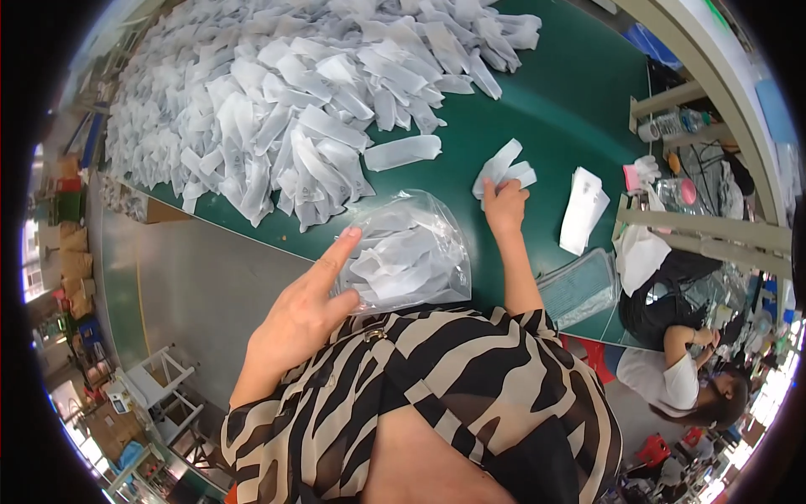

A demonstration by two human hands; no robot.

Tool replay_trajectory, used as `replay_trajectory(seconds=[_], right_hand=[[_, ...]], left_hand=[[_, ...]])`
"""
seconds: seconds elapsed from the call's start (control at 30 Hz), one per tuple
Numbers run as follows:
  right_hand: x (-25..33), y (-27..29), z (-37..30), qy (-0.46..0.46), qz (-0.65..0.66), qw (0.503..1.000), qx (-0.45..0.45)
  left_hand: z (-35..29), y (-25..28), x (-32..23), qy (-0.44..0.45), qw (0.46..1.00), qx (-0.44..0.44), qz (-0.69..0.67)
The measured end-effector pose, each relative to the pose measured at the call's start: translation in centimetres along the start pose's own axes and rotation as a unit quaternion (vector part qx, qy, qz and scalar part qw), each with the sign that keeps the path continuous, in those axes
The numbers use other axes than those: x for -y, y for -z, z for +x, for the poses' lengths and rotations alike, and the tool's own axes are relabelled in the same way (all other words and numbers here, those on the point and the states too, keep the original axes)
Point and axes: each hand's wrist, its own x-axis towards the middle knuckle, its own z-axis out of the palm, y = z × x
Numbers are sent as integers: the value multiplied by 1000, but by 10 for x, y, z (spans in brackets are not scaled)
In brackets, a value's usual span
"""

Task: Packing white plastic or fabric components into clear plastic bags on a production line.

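My left hand (306, 311) is at the left edge of a clear plastic bag (453, 252). Its index finger stretches along the bag's edge, and the thumb is spread apart from it. White translucent packets (395, 265) fill the bag, which lies close to my body. To the right of the bag, my right hand (505, 208) has its fingers closed on a few similar white packets (501, 161) above the green table (554, 109). One more loose packet (403, 153) lies just beyond the bag. A large heap of such packets (277, 101) covers the far left of the table.
On the right lie a stack of flat white sleeves (583, 210) and a clear pack of greyish-green sheets (579, 290). A beige shelf frame (705, 239) edges the table there, with bottles (676, 126) and black cables behind. Another person (684, 374) sits at the lower right.
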Motion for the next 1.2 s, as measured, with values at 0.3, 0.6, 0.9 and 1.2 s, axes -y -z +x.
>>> replay_trajectory(seconds=[0.3,0.6,0.9,1.2], right_hand=[[13,72,18,326,-74,929,159],[-24,40,38,339,-153,899,231],[128,193,-62,435,112,859,247],[163,146,-102,494,58,771,397]], left_hand=[[-3,0,-6,-1,1000,2,14],[-7,0,-4,-4,1000,-9,15],[-11,-4,4,-23,1000,-18,8],[-10,1,5,-45,999,-21,-14]])
